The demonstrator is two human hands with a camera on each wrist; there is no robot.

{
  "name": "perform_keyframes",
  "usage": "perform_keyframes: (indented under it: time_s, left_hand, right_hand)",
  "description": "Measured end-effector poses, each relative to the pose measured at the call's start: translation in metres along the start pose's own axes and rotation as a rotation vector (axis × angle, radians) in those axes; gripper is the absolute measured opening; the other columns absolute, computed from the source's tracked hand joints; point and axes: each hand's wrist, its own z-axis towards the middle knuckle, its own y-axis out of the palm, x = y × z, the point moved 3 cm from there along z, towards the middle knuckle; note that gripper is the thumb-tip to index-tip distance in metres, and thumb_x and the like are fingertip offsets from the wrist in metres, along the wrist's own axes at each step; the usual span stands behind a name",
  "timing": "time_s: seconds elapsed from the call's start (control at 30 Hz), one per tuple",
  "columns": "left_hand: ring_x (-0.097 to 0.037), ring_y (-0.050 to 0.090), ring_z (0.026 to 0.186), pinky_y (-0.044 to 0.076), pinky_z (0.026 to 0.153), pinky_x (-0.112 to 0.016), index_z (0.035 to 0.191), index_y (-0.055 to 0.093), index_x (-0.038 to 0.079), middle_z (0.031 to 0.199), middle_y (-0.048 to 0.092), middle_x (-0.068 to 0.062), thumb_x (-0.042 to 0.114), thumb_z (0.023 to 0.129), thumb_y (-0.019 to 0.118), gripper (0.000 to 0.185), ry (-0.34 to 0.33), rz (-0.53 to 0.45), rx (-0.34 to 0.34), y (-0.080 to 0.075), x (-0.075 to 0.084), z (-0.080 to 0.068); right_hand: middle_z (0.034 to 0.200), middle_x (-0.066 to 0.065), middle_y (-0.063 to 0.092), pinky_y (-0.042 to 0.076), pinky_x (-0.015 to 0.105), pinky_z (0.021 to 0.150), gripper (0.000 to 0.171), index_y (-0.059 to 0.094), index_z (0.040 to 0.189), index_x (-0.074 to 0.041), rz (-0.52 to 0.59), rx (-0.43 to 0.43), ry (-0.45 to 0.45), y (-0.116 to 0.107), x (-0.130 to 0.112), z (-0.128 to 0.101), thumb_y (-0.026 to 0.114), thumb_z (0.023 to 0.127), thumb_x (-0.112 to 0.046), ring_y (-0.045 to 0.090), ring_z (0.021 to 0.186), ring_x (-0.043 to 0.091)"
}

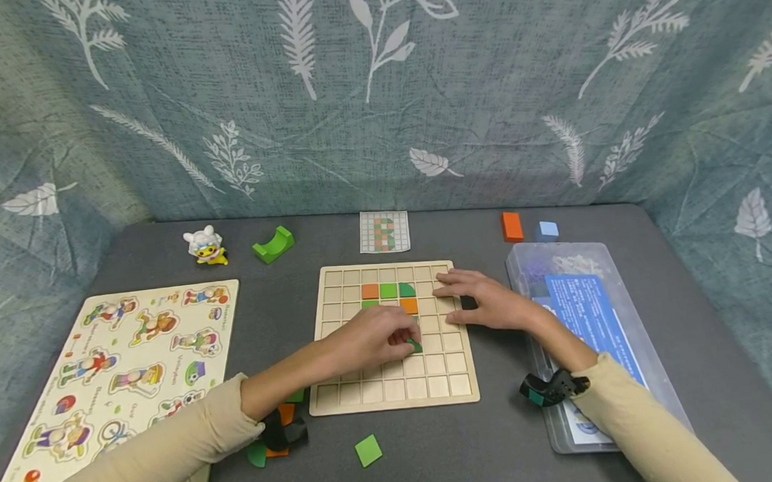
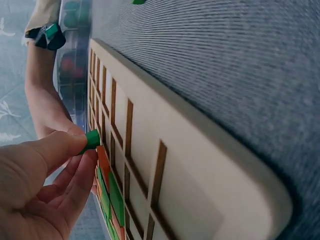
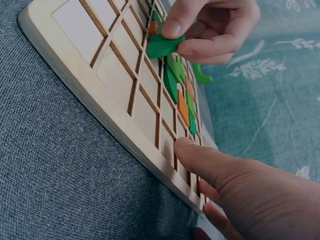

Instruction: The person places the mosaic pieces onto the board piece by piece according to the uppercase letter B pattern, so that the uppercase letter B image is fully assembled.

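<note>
One green piece (image 3: 162, 46) sits pinched in the left grip (image 1: 376, 335); the gridded board (image 1: 394, 403) lies beneath; the right hand (image 1: 490, 301), spread, touches it farther right.

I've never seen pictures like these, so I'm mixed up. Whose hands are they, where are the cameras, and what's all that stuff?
There's no machine, just a person's two bare hands. The wide picture comes from a camera on the person's head, looking down. The two tilted close-ups come from cameras worn on the wrists. The left hand pinches a green piece over a wooden grid board, which holds some orange and green pieces. The right hand touches the board's right side. Also on the grey table are a picture board, a plastic box, a pattern card, a small toy figure and toy blocks.
</note>
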Motion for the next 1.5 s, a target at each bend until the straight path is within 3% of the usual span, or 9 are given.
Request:
perform_keyframes:
  time_s: [0.3,0.43,0.6,0.8,0.93,1.17,1.33,1.5]
  left_hand:
    - [-0.009,0.055,0.078,0.043,0.065,-0.018,0.091,0.074,0.016,0.093,0.062,0.002,0.015,0.087,0.071,0.005,-0.043,0.159,0.021,0.0,0.007,-0.003]
    - [-0.01,0.052,0.083,0.041,0.06,-0.017,0.096,0.076,0.016,0.1,0.06,0.001,0.018,0.087,0.072,0.01,-0.06,0.244,-0.001,0.002,0.008,-0.003]
    - [-0.013,0.051,0.086,0.037,0.054,-0.018,0.099,0.076,0.018,0.102,0.06,0.001,0.021,0.088,0.07,0.012,-0.023,0.37,-0.014,0.007,0.007,-0.007]
    - [-0.014,0.056,0.092,0.045,0.063,-0.021,0.109,0.075,0.018,0.11,0.062,0.0,0.022,0.09,0.068,0.021,-0.037,0.301,0.029,0.002,0.003,-0.018]
    - [-0.015,0.058,0.097,0.05,0.07,-0.028,0.114,0.073,0.019,0.111,0.063,0.001,0.024,0.09,0.068,0.025,-0.128,0.272,0.081,-0.013,-0.003,-0.048]
    - [-0.015,0.058,0.101,0.051,0.081,-0.038,0.118,0.069,0.023,0.113,0.064,0.006,0.026,0.086,0.073,0.032,-0.34,0.288,0.151,-0.035,-0.012,-0.136]
    - [-0.017,0.061,0.106,0.052,0.086,-0.044,0.118,0.068,0.026,0.116,0.063,0.008,0.034,0.081,0.077,0.039,-0.438,0.3,0.149,-0.034,-0.011,-0.184]
    - [-0.017,0.061,0.105,0.051,0.086,-0.044,0.118,0.068,0.025,0.117,0.063,0.009,0.036,0.075,0.082,0.046,-0.483,0.316,0.201,-0.024,-0.007,-0.214]
  right_hand:
    - [0.152,0.02,0.039,0.025,0.059,0.114,0.048,0.057,0.135,-0.003,-0.001,0.004,0.0,-0.001,0.0,0.0,0.067,0.091,-0.019,0.028,0.144,0.042]
    - [0.151,0.021,0.039,0.026,0.06,0.113,0.048,0.057,0.134,-0.003,-0.001,0.005,-0.008,-0.001,0.0,-0.001,0.067,0.091,-0.02,0.028,0.144,0.042]
    - [0.153,0.02,0.038,0.026,0.059,0.114,0.048,0.056,0.135,-0.004,0.007,-0.004,0.008,0.0,0.001,-0.001,0.068,0.091,-0.019,0.027,0.145,0.041]
    - [0.152,0.021,0.039,0.026,0.06,0.113,0.048,0.057,0.135,-0.003,0.007,0.005,-0.001,0.0,0.002,-0.002,0.067,0.091,-0.019,0.028,0.144,0.042]
    - [0.151,0.021,0.039,0.026,0.06,0.113,0.048,0.057,0.135,-0.004,-0.001,0.005,-0.013,0.001,0.004,0.0,0.067,0.091,-0.02,0.029,0.143,0.042]
    - [0.151,0.022,0.04,0.026,0.06,0.113,0.048,0.057,0.134,-0.003,-0.005,0.009,-0.019,0.0,0.004,0.001,0.069,0.09,-0.019,0.029,0.143,0.043]
    - [0.152,0.02,0.039,0.025,0.059,0.115,0.049,0.057,0.134,-0.003,0.001,-0.001,0.006,0.0,0.003,0.0,0.069,0.089,-0.019,0.028,0.144,0.041]
    - [0.152,0.021,0.038,0.024,0.06,0.114,0.05,0.056,0.135,-0.002,0.015,-0.004,0.006,0.001,0.003,0.001,0.069,0.089,-0.019,0.027,0.144,0.042]
